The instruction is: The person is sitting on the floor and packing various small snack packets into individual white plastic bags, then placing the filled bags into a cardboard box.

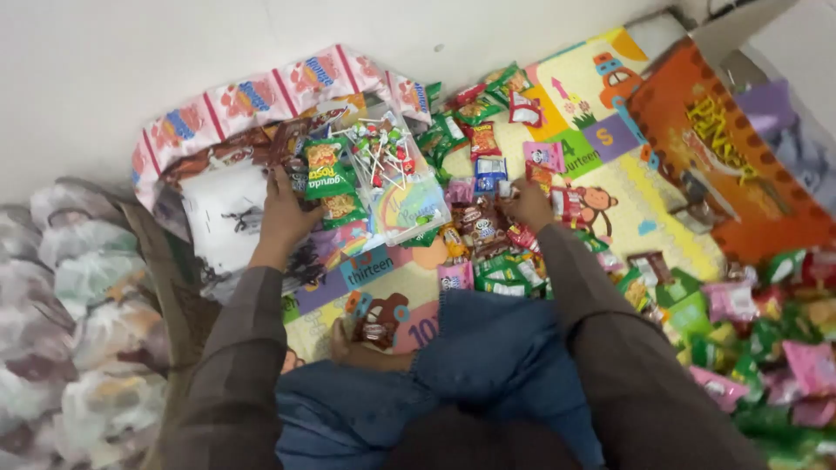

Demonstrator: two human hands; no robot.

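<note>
Even, soft indoor light; whole frame slightly blurred, edges softest.

Green, pink and brown snack packets litter the play mat — beside a clear bag of lollipops (white sticks) — with an orange carton at right.

Home interior, floor level. A children's foam play mat with number and animal tiles covers the floor and meets a plain white wall. Snack packets lie heaped across the mat. A printed orange carton stands at the mat's right edge; patterned bedding is bunched at its left edge.
</note>
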